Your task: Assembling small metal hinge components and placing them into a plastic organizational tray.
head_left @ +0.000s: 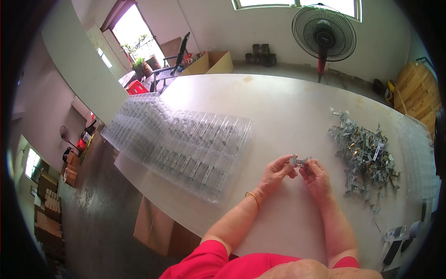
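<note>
Over the near middle of the white table, my left hand and my right hand hold one small grey metal part between them. The fingertips of each hand pinch one end of it. To the right lies a loose pile of similar grey metal parts, a few with brassy bits. On the left, a clear plastic compartment tray holds rows of such parts. The exact kind of part is too small to make out.
Stacked clear trays stand at the table's left edge, more clear trays at its right. Tape rolls lie near right. A cardboard box sits below the left edge. Beyond the table stand a fan and an office chair.
</note>
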`<state>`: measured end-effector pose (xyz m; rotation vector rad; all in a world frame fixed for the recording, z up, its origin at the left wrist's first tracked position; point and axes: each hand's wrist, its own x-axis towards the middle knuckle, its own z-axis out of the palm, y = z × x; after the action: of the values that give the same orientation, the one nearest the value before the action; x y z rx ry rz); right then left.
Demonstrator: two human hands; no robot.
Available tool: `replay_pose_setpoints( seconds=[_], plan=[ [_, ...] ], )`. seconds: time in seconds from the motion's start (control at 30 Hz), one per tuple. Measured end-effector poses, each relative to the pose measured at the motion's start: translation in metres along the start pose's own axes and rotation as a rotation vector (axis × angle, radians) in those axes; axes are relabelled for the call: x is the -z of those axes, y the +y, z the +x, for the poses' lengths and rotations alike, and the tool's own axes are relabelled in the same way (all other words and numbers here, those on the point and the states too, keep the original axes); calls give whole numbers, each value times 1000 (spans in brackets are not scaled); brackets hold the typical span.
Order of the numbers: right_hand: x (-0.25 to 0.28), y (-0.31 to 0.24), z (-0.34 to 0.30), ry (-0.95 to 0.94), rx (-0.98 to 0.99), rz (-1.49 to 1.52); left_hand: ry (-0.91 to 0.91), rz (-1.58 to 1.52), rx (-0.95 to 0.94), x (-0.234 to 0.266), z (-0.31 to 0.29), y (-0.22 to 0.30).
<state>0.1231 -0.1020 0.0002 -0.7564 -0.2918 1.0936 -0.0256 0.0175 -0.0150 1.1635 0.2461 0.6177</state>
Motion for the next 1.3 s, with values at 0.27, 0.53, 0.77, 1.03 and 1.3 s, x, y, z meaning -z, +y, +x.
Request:
replay_pose_setpoints(
  seconds=[0.27,0.53,0.77,1.03,1.3],
  plan=[
    [-3,4,-2,-34,-89,-5,114,49,-102,-2,5,-1],
    [-12,17,-10,7,45,-256,165,2,-51,-1,-2,4],
    [-17,9,-11,132,154,-449,220,113,-35,-1,1,3],
    [-26,6,-13,53,232,-553,287,214,-28,-10,3,14],
    [-25,5,-18,83,206,-590,268,276,-7,-13,-2,15]
  ],
)
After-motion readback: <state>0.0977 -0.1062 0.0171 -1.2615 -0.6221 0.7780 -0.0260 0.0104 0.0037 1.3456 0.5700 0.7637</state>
